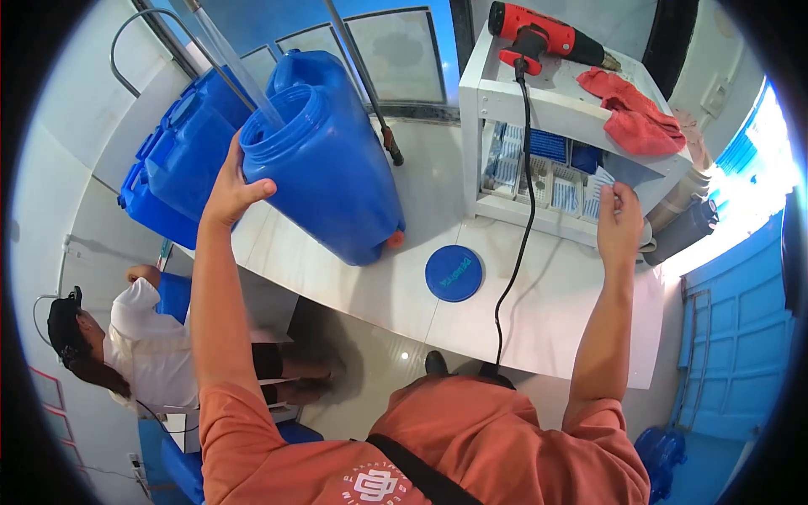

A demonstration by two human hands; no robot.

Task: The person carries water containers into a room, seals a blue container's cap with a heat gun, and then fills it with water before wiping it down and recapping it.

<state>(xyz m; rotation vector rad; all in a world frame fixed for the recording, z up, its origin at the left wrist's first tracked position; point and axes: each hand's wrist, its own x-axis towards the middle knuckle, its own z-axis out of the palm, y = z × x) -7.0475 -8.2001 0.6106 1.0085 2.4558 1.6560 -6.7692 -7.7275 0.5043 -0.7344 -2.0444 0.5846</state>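
Note:
My left hand (pixel 231 189) is against a large blue water jug (pixel 332 177), thumb in front and fingers along the side by its open mouth. A clear tube (pixel 240 63) dips into that mouth. A small red-orange piece (pixel 395 240) shows low on the jug. Pinched in my right hand (pixel 619 220) is a white-and-blue printed label-like piece (pixel 599 187), just outside the white shelf unit (pixel 497 206). White baskets (pixel 539 181) with similar printed pieces stand inside the unit. A round blue lid (pixel 454 273) lies flat on the counter.
A red heat gun (pixel 547 38) and a red cloth (pixel 635 114) rest on the unit's top. The gun's black cord (pixel 528 168) hangs across the counter (pixel 539 311). More blue jugs (pixel 189 151) stand at the left. A person in white (pixel 147 341) is at the lower left.

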